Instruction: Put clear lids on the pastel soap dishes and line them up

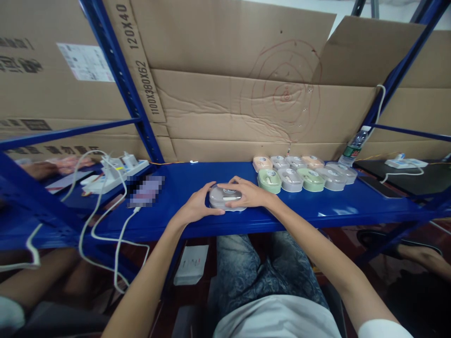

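Observation:
A small grey oval case (pixel 222 197) with a clear lid lies on the blue metal shelf (pixel 197 220) right in front of me. My left hand (pixel 197 206) grips its left side with the thumb along the front edge. My right hand (pixel 246 193) rests over its right side and top, fingers curled on the lid. Both hands hold the same case flat on the shelf.
Several similar oval cases (pixel 303 174) in pink, green and grey stand in two rows to the right. A water bottle (pixel 354 148) stands behind them. White power strips (pixel 112 174) with cables lie at the left. Cardboard (pixel 229 108) backs the shelf. Another person's arm (pixel 38 170) shows far left.

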A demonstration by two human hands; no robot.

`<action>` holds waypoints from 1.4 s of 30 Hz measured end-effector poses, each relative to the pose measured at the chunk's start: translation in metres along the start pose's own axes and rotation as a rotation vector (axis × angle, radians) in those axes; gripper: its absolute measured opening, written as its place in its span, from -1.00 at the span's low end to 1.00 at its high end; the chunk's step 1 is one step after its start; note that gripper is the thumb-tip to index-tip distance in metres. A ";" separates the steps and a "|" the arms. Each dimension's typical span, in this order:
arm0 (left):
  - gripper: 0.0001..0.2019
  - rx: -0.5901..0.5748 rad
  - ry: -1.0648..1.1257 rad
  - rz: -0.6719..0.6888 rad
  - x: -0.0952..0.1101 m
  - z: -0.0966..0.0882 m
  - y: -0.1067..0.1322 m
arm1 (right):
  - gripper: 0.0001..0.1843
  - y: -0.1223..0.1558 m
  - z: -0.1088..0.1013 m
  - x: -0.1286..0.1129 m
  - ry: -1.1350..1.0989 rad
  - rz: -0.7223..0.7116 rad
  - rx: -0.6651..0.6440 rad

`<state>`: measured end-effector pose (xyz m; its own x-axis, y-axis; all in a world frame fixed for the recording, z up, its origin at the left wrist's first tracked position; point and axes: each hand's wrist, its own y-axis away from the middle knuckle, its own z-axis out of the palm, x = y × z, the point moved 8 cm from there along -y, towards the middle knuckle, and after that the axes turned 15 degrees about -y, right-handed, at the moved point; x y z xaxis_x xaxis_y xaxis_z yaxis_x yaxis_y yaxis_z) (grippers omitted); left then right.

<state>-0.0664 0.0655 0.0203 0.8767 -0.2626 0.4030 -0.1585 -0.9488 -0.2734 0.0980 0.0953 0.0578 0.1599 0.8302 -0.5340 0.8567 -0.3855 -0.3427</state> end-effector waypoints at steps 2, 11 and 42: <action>0.14 0.008 0.008 0.006 0.001 -0.001 0.000 | -0.22 0.000 0.001 -0.003 0.031 -0.013 0.011; 0.12 -0.015 -0.001 -0.011 0.004 -0.002 0.001 | -0.22 0.002 0.002 -0.003 0.059 0.014 0.046; -0.03 0.005 -0.057 0.171 0.014 0.001 0.003 | -0.03 0.018 -0.004 0.021 -0.285 0.079 0.228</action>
<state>-0.0538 0.0587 0.0243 0.8615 -0.4093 0.3006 -0.3049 -0.8903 -0.3382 0.1192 0.1076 0.0431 0.0507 0.6613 -0.7484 0.7111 -0.5501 -0.4379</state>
